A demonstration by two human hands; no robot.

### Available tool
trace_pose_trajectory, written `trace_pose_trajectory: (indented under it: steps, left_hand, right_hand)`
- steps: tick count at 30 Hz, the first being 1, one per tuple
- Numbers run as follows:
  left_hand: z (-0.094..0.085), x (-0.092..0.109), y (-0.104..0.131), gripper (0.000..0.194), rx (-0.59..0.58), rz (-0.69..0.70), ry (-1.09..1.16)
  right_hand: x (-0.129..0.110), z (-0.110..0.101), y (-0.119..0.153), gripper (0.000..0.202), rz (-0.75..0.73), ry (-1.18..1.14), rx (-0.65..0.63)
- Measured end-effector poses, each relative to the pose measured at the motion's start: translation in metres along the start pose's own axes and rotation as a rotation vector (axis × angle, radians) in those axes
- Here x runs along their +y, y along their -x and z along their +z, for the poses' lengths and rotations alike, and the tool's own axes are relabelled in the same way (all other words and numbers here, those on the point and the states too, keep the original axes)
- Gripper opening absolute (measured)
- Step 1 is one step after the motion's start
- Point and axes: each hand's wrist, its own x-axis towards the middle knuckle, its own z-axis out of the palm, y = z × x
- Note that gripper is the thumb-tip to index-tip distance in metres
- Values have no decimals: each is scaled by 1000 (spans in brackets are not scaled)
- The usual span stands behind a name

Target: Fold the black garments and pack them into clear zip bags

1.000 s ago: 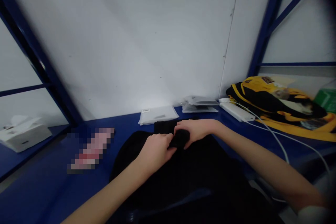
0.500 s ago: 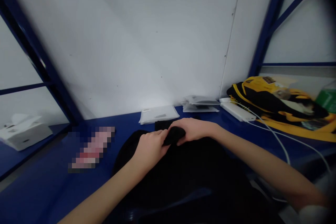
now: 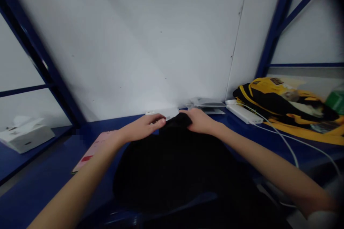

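Note:
A large black cloth (image 3: 177, 164) lies over the front middle of the blue table, its upper part raised in a bunch. My right hand (image 3: 199, 121) is closed on the upper right of that bunch. At its upper left, my left hand (image 3: 143, 126) has thumb and fingers pressed together by the cloth's edge, holding it. Behind the hands, a flat white packet (image 3: 163, 111) is partly covered by the cloth. Under my left forearm, a phone with a pink screen (image 3: 95, 148) lies partly hidden.
Clear plastic packets (image 3: 206, 105) lie near the wall. A white power bank (image 3: 244, 113) with cables sits beside a yellow and black bag (image 3: 285, 103) on the right. A tissue pack (image 3: 27, 134) stands at far left. Blue frame bars (image 3: 40, 53) rise at both sides.
My left hand has moved left and up, away from my right hand. My right hand has risen slightly, and the bunched cloth between them is higher and more spread.

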Motion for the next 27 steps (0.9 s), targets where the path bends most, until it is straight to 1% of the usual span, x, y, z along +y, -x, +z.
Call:
trace_pose_trajectory:
  steps: [2, 3, 4, 5, 7, 9, 12, 15, 17, 21, 23, 25, 27]
  left_hand:
    - [2, -17, -11, 48, 123, -37, -74]
    - [6, -28, -18, 46, 171, -69, -157]
    - [11, -38, -26, 43, 193, -106, -261]
    - [16, -48, -34, 40, 191, -138, -373]
    - [28, -65, -49, 35, 125, -166, -554]
    - [37, -77, -63, 30, 90, -184, -602]
    - [42, -84, -78, 24, 66, -206, -623]
    - [37, -81, -84, 24, 79, -220, -649]
    - [32, -74, -82, 27, 117, -213, -667]
    - [21, -53, -67, 30, 192, -149, -676]
    - [19, -41, -55, 29, 186, -49, -669]
    - [23, -30, -43, 28, 123, 83, -671]
    - [31, -23, -32, 28, 41, 197, -669]
  right_hand:
    - [12, -8, -2, 17, 82, -17, 82]
    - [18, -11, -4, 19, 129, -28, 123]
    - [25, -13, -5, 20, 179, -34, 159]
    - [32, -14, -6, 20, 230, -30, 185]
    - [43, -13, -8, 20, 307, -1, 206]
    - [50, -11, -9, 20, 338, 39, 193]
    - [53, -10, -10, 20, 366, 69, 176]
    - [52, -12, -10, 21, 439, 93, 195]
    - [52, -15, -10, 21, 489, 110, 245]
    - [50, -22, -7, 27, 535, 87, 458]
    - [47, -24, -4, 32, 498, 44, 563]
    - [42, -24, -1, 37, 412, -18, 632]
    - [33, -20, 2, 42, 302, -75, 655]
